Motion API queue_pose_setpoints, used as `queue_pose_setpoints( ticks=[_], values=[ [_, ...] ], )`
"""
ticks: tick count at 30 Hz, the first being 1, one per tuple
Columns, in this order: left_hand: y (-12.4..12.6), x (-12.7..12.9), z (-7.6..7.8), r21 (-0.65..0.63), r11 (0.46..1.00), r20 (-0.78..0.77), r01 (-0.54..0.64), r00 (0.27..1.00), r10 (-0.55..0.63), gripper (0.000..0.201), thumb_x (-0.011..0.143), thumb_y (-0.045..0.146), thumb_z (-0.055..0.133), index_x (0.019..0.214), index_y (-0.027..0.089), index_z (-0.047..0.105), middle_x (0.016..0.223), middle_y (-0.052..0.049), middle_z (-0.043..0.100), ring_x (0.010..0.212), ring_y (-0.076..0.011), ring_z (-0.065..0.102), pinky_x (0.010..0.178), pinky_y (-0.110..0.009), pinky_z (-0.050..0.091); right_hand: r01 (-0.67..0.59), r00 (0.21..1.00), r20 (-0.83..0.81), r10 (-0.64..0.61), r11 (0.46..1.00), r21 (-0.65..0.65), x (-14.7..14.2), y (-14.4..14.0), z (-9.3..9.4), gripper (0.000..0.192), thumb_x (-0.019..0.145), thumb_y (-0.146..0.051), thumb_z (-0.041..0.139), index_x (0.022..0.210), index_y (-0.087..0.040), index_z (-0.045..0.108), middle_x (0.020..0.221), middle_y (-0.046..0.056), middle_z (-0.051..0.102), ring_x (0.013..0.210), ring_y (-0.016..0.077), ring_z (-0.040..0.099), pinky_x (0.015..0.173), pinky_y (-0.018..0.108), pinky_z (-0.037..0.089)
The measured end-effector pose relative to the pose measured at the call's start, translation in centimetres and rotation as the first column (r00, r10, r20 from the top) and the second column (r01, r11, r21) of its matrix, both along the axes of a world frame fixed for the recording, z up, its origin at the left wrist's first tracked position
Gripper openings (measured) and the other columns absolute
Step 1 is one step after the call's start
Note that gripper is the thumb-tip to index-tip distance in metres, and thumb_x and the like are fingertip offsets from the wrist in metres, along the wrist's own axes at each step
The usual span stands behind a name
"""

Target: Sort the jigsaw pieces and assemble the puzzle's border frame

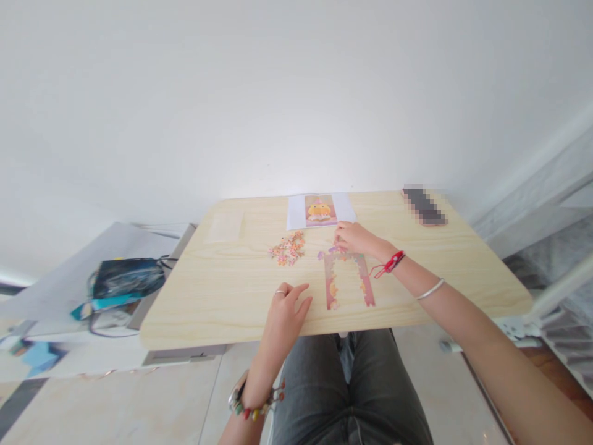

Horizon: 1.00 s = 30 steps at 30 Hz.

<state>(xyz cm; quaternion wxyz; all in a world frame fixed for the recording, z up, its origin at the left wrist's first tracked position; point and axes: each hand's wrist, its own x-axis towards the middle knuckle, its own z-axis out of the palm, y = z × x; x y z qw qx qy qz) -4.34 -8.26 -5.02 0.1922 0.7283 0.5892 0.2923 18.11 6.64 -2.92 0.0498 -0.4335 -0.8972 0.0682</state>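
A partly joined jigsaw puzzle border lies on the table, with a top strip and two sides around bare wood. Above its top edge, my right hand bends its fingers together in a pinch near some loose pinkish-purple pieces. Whatever is between those fingertips is too small to make out. My left hand hovers or rests by the table's front edge, left of the border, fingers apart and holding nothing. Left of the border's top is a heap of loose puzzle pieces.
A paper sheet with a printed yellow character picture lies at the table's back edge by the wall. A dark phone-like object is at back right. A pale translucent sheet lies at left. A dark bag sits beyond the left edge.
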Motion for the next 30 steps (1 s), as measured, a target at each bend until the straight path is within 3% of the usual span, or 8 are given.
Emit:
queue_pose_setpoints(
  ticks=[5,10,16,19,22,26,30],
  values=[
    [0.0,0.1,-0.2,-0.003,1.0,0.0,0.006,1.0,-0.006,0.028,0.079,0.026,0.051,0.102,0.017,0.065,0.076,-0.003,0.049,0.07,-0.0166,0.053,0.073,-0.033,0.047,-0.068,0.992,0.107,0.062,0.997,0.048,0.1,-0.3,0.4,0.015,0.085,-0.019,0.051,0.084,-0.014,0.065,0.091,0.008,0.059,0.08,0.0164,0.056,0.072,0.027,0.038],
    [0.0,0.4,0.0,-0.029,0.999,-0.001,0.022,1.0,-0.022,0.029,0.079,0.028,0.052,0.102,0.018,0.065,0.076,-0.003,0.049,0.071,-0.0169,0.054,0.074,-0.033,0.048,-0.059,0.986,0.16,0.045,0.995,0.08,0.0,-0.5,0.7,0.019,0.086,-0.019,0.048,0.081,-0.012,0.065,0.091,0.01,0.058,0.082,0.0178,0.056,0.072,0.028,0.036],
    [-0.1,0.4,0.1,-0.022,0.999,-0.006,0.033,0.999,-0.033,0.027,0.079,0.026,0.052,0.101,0.017,0.065,0.074,-0.002,0.048,0.07,-0.0166,0.054,0.073,-0.033,0.048,0.029,1.0,0.007,-0.03,0.994,0.107,0.1,-1.5,2.0,0.017,0.086,-0.025,0.051,0.087,-0.013,0.062,0.096,0.01,0.056,0.084,0.0179,0.055,0.072,0.028,0.037],
    [-0.2,0.4,0.1,-0.018,0.999,-0.018,0.026,0.999,-0.027,0.026,0.079,0.024,0.053,0.101,0.016,0.065,0.074,-0.002,0.047,0.071,-0.0168,0.054,0.073,-0.033,0.047,-0.005,0.995,-0.097,0.018,0.991,0.136,0.2,-4.8,2.8,0.013,0.085,-0.027,0.053,0.086,-0.015,0.059,0.092,0.007,0.056,0.083,0.0171,0.055,0.073,0.029,0.036],
    [-0.4,0.5,0.2,-0.016,1.0,-0.029,0.021,0.999,-0.021,0.026,0.078,0.022,0.053,0.101,0.017,0.065,0.074,-0.002,0.047,0.071,-0.0166,0.054,0.073,-0.032,0.047,-0.011,0.994,-0.108,0.032,0.982,0.19,-0.1,-9.8,2.7,0.013,0.084,-0.028,0.054,0.084,-0.015,0.057,0.09,0.006,0.057,0.086,0.0185,0.054,0.074,0.03,0.034],
    [-0.6,0.9,0.5,-0.046,0.998,-0.038,0.051,0.998,-0.053,0.027,0.079,0.022,0.053,0.103,0.015,0.064,0.077,-0.003,0.048,0.073,-0.017,0.053,0.074,-0.033,0.047,0.183,0.982,-0.089,-0.166,0.952,0.245,-1.3,-15.7,1.0,0.012,0.085,-0.023,0.052,0.079,-0.014,0.057,0.081,0.007,0.058,0.08,0.019,0.053,0.069,0.032,0.031],
    [-0.9,1.3,0.7,-0.051,0.994,-0.032,0.102,0.994,-0.103,0.027,0.079,0.019,0.053,0.103,0.016,0.064,0.078,-0.003,0.049,0.074,-0.0169,0.053,0.075,-0.033,0.047,0.329,0.944,-0.066,-0.323,0.913,0.243,-3.1,-18.0,-0.3,0.014,0.084,-0.021,0.052,0.073,-0.014,0.058,0.075,0.006,0.058,0.079,0.0204,0.052,0.066,0.034,0.028]
  ],
)
